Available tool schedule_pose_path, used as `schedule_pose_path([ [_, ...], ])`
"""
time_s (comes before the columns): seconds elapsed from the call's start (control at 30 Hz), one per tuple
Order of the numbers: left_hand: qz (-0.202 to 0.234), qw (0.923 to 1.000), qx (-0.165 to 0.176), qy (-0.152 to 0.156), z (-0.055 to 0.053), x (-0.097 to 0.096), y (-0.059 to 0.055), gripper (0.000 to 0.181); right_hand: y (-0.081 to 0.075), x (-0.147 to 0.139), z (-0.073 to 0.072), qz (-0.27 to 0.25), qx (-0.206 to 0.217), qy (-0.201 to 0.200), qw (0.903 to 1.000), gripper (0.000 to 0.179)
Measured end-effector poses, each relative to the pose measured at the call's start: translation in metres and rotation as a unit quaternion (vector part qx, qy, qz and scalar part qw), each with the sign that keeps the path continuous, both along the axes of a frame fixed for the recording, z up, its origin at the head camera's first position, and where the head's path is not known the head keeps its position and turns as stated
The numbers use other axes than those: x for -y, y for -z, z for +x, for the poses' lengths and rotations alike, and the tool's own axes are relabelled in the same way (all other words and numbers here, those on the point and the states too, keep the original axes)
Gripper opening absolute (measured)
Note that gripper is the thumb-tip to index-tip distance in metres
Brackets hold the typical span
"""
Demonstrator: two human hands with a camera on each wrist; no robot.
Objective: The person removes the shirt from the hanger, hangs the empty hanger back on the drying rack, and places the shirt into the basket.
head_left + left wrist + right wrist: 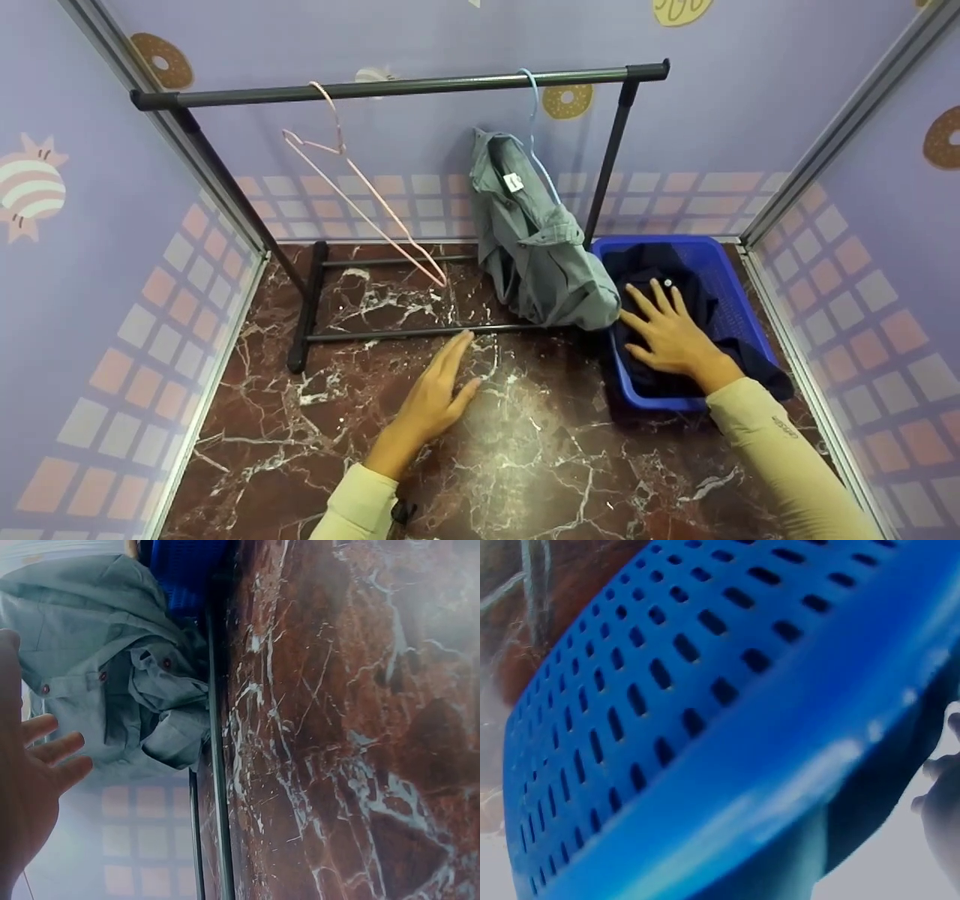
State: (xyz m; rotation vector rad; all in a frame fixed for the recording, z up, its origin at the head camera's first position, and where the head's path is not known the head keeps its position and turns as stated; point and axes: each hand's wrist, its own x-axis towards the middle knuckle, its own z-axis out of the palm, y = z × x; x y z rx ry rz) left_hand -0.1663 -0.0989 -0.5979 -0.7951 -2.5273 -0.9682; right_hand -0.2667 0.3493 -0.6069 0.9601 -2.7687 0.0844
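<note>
My right hand (pixel 670 334) lies with spread fingers over dark navy clothing (pixel 652 266) in a blue plastic basket (pixel 731 277). In the right wrist view the perforated basket side (pixel 652 690) fills most of the picture, with part of the hand (pixel 945 802) at the right edge. My left hand (pixel 433 390) is held over the marble-patterned surface, fingers extended and holding nothing. Ahead of it a grey-green buttoned shirt (pixel 551 277) hangs from a blue hanger (pixel 541 169) on the rack. The left wrist view shows the shirt (pixel 82 637) beyond the left hand's fingers (pixel 56 750).
A black clothes rack (pixel 442 84) stands at the back, its lower bars close above the dark red marbled surface (pixel 510 450). A pink hanger (pixel 375 199) hangs on its left part. Patterned lilac walls (pixel 885 225) enclose the space on the left, back and right.
</note>
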Motion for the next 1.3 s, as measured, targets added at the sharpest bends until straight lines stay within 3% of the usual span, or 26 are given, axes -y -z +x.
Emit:
schedule_pose_path([
  [0.3, 0.017, 0.9997, 0.003, -0.016, -0.004, 0.010, 0.000, 0.069, 0.013, 0.003, -0.012, 0.058, 0.080, 0.089, 0.9911, 0.069],
  [0.53, 0.013, 0.9989, 0.025, -0.038, -0.005, 0.016, 0.004, 0.068, 0.016, 0.004, -0.011, 0.072, 0.125, 0.108, 0.9837, 0.068],
  [0.77, 0.018, 0.9986, 0.011, -0.049, -0.006, 0.022, 0.006, 0.067, -0.005, 0.002, 0.010, -0.010, 0.113, 0.125, 0.9857, 0.068],
  [0.9, 0.019, 0.9986, 0.002, -0.049, -0.008, 0.024, 0.005, 0.067, -0.021, -0.004, 0.032, -0.042, 0.096, 0.171, 0.9797, 0.070],
  [0.97, 0.019, 0.9986, 0.001, -0.049, -0.009, 0.026, 0.005, 0.067, -0.030, -0.007, 0.042, -0.052, 0.097, 0.214, 0.9706, 0.074],
  [1.07, 0.018, 0.9985, 0.007, -0.051, -0.010, 0.028, 0.005, 0.067, -0.040, -0.013, 0.056, -0.070, 0.131, 0.292, 0.9447, 0.083],
  [1.3, 0.013, 0.9984, 0.012, -0.053, -0.010, 0.028, 0.007, 0.067, -0.048, -0.022, 0.073, -0.105, 0.261, 0.440, 0.8527, 0.107],
])
